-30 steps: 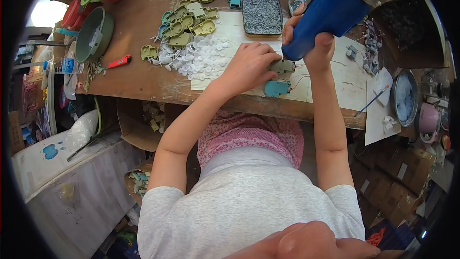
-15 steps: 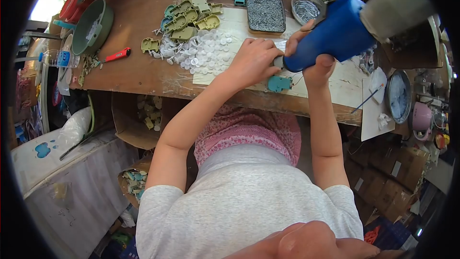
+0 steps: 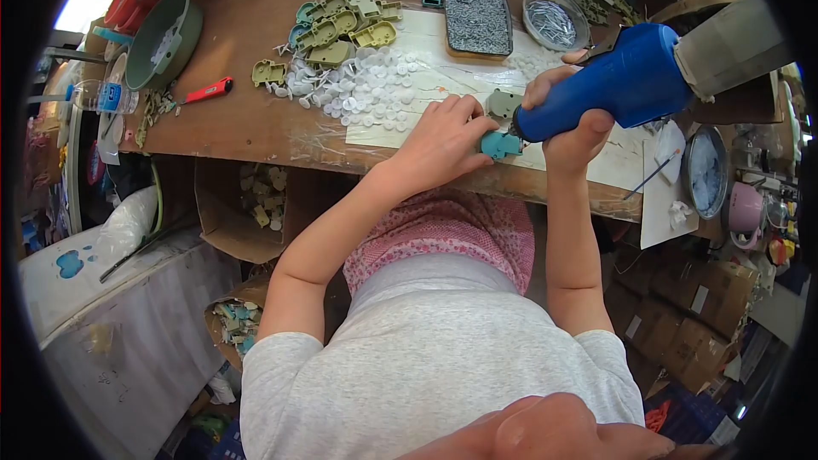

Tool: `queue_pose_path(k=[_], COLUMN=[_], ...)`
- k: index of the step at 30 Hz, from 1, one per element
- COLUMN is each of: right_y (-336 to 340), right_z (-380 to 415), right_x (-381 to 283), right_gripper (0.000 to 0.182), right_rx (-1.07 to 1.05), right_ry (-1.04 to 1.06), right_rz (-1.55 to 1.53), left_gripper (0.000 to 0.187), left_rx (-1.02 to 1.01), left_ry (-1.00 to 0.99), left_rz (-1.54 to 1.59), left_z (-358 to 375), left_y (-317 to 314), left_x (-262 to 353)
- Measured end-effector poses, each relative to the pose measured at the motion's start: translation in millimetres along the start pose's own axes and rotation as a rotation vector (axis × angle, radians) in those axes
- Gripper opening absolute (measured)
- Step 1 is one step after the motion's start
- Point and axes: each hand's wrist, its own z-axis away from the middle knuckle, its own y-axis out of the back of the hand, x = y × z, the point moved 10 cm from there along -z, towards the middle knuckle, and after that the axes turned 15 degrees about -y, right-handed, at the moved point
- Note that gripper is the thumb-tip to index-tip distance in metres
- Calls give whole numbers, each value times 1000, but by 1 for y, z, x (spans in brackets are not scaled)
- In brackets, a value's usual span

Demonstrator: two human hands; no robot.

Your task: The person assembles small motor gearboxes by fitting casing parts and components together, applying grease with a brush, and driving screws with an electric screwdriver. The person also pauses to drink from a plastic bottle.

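My right hand (image 3: pixel 573 132) is wrapped around a blue power screwdriver (image 3: pixel 618 81), its tip pointing left and down toward my left hand. My left hand (image 3: pixel 445 140) has its thumb and fingertips at a small teal plastic casing (image 3: pixel 501 146) near the table's front edge. The screwdriver's tip is right beside this casing; whether it touches cannot be made out. A grey-green casing (image 3: pixel 504 103) lies just beyond on the pale board (image 3: pixel 596 153). White round plastic pieces (image 3: pixel 366 89) are heaped left of my left hand.
A tray of small metal parts (image 3: pixel 477 21) and a bowl of metal pins (image 3: pixel 552 21) stand at the back. Olive casings (image 3: pixel 332 30) are piled behind the white pieces. A red cutter (image 3: pixel 207 90) and green basin (image 3: pixel 175 43) are at left.
My left hand has let go of the grey-green casing, which now lies on the board, and has come to the teal casing. The screwdriver has shifted slightly right.
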Motion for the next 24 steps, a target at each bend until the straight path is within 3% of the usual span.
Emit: queue_pose_path(k=[8, 10, 13, 17, 21, 24], right_y=[3, -11, -10, -8, -11, -14], right_z=[1, 1, -6, 19, 31, 28], right_x=[9, 14, 15, -2, 13, 21], right_gripper=[94, 91, 90, 90, 91, 93], right_rx=[-14, -216, -249, -182, -83, -157], right_ry=[-16, -43, -87, -38, -114, -120], right_rz=[-45, -68, -71, -163, -50, -90], left_gripper=[46, 42, 40, 40, 39, 38], left_rx=[-7, -24, -22, -27, -10, -14], left_ry=[0, 8, 1, 13, -26, -11], left_rz=[-22, -24, -50, -59, -109, -137], left_z=[3, 3, 1, 4, -1, 1], left_y=[-5, -6, -4, -6, -2, -2], left_x=[-1, -2, 0, 0, 3, 3])
